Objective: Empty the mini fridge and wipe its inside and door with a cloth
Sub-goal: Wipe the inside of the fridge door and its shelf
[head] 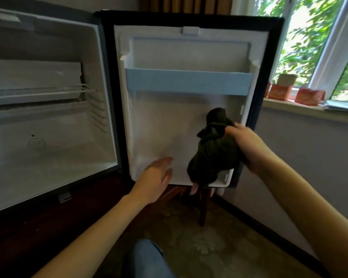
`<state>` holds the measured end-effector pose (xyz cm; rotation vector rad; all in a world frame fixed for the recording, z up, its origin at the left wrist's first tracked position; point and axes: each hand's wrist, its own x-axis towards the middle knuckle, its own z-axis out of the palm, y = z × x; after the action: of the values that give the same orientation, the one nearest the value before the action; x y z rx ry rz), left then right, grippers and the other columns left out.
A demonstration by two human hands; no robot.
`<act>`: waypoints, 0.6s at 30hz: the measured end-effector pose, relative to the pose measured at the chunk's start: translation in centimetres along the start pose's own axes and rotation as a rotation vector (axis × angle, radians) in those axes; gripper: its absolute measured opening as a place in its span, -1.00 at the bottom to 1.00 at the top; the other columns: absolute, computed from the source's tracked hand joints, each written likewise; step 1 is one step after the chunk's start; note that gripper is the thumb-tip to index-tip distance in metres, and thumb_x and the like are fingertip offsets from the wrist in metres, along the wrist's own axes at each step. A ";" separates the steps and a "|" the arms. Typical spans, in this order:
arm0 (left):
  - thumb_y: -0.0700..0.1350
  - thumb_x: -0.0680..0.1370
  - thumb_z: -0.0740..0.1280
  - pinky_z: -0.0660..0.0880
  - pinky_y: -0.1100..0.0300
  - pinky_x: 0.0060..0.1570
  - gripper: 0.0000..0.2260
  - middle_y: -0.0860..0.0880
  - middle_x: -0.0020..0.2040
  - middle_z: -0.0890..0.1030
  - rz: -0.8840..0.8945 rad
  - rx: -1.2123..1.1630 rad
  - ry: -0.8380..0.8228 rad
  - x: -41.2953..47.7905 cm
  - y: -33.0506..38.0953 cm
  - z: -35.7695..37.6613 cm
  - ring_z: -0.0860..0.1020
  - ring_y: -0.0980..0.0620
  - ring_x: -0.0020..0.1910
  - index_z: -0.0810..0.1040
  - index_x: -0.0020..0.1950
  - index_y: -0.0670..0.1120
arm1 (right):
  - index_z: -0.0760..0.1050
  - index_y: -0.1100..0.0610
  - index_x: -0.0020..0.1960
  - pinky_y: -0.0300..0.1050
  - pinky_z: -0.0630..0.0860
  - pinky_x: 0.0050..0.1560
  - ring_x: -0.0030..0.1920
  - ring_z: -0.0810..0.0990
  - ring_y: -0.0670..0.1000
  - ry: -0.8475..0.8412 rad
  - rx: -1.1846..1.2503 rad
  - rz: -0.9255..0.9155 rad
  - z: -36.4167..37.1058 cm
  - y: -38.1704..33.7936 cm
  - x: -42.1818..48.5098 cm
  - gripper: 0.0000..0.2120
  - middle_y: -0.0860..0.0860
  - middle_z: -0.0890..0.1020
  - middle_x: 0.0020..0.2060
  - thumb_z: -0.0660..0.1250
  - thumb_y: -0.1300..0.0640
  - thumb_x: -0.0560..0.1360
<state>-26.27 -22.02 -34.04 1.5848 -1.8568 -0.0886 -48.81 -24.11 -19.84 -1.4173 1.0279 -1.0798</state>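
Your knee (147, 257) faces the door (169, 127); left hand (155, 177), fingers loose, likely steadies its bottom edge while right hand (247, 145) clutches the cloth (213, 151) against it.

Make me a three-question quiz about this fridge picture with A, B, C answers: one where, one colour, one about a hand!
1. Where is the dark cloth? A) in a bucket B) against the open door, low down C) on a table
2. What colour is the door shelf? A) light blue B) red C) yellow
3. How is the left hand? A) gripping a bottle B) a tight fist C) open, fingers straight

Answers: 1 B, the right hand holds it there. 2 A, its front bar is pale blue. 3 C, its fingers are straight and hold nothing.
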 end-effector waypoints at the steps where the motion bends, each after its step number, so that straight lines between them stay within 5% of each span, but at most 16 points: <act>1: 0.08 0.63 0.11 0.23 0.27 0.34 -0.55 -0.09 0.38 0.45 0.020 0.073 -0.041 0.2 0.1 0.9 0.39 -0.03 0.36 0.33 0.46 -0.10 | 0.54 0.07 0.01 -0.16 0.51 -0.15 -0.18 0.57 0.01 0.029 -0.171 -0.180 -0.8 -1.5 -0.6 -0.84 0.06 0.62 -0.17 0.20 0.23 0.56; 4: 0.32 0.54 -0.02 0.28 0.12 0.34 -0.36 -0.06 0.33 0.50 0.126 0.266 -0.104 -0.3 -0.3 3.3 0.45 -0.06 0.31 0.46 0.38 -0.06 | 0.37 0.02 0.41 -0.03 0.46 0.04 0.15 0.43 0.04 0.220 -1.072 -0.687 -2.2 -4.2 -1.0 -0.57 -0.05 0.45 0.33 0.23 0.13 0.54; 7: 0.06 0.48 0.35 0.37 -0.04 0.34 -0.56 -0.06 0.31 0.52 0.204 0.375 -0.058 -0.8 -1.4 4.8 0.50 -0.07 0.27 0.51 0.33 -0.06 | 0.30 -0.05 0.45 -0.04 0.41 -0.22 0.24 0.34 0.14 0.284 -1.650 -0.884 -2.5 -4.9 0.0 -0.54 -0.09 0.33 0.42 0.20 0.02 0.56; 10: -0.27 0.32 0.52 0.42 -0.11 0.25 -0.49 -0.10 0.23 0.59 0.224 0.381 -0.002 -0.5 -1.7 5.6 0.58 -0.08 0.18 0.56 0.26 -0.11 | 0.33 -0.01 0.41 -0.09 0.33 -0.29 0.25 0.34 0.17 0.206 -2.005 -0.796 -2.6 -3.4 2.4 -0.61 -0.03 0.34 0.36 0.15 0.01 0.58; 13: -0.32 0.24 0.57 0.44 -0.09 0.22 -0.44 -0.09 0.19 0.62 0.204 0.397 0.029 -0.3 -1.5 6.2 0.60 -0.05 0.16 0.60 0.22 -0.11 | 0.19 0.07 0.49 -0.10 0.32 -0.32 0.27 0.31 0.24 0.158 -2.171 -0.604 -2.6 -0.9 4.4 -0.53 0.00 0.26 0.42 0.11 0.03 0.60; 18: -0.30 0.19 0.59 0.44 -0.09 0.22 -0.37 -0.09 0.19 0.62 0.180 0.472 0.007 0.1 -1.8 6.7 0.60 -0.05 0.16 0.58 0.24 -0.12 | -0.04 0.16 0.56 -0.09 0.34 -0.38 0.08 0.39 0.22 0.134 -2.100 -0.401 -2.0 2.9 5.5 -0.33 0.07 0.07 0.50 0.14 -0.04 0.56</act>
<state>-28.32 -25.05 -39.98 1.7013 -2.1096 0.4665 -49.65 -30.15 -22.11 -3.2051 2.1711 0.1479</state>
